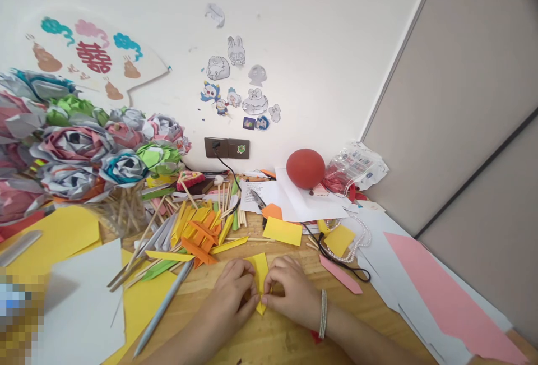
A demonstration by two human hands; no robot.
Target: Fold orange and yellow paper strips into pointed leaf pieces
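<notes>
A small piece of yellow paper (261, 267), folded to a point at its near end, lies on the wooden table between my hands. My left hand (237, 291) pinches its left edge, thumb near the pointed end. From the other side my right hand (290, 291) grips the right edge, with thumb and fingertips close to the left thumb. A beaded bracelet (323, 313) circles my right wrist. Just beyond my left hand lie folded orange paper strips (202, 239) and yellow strips (185, 219) in a heap.
Paper flowers (79, 146) crowd the left. A grey pencil-like stick (163, 309) lies beside my left forearm. Farther back are a yellow paper rectangle (282, 231), a red balloon (305, 167) and a black cord (348, 267). White and pink sheets (445, 292) cover the right side.
</notes>
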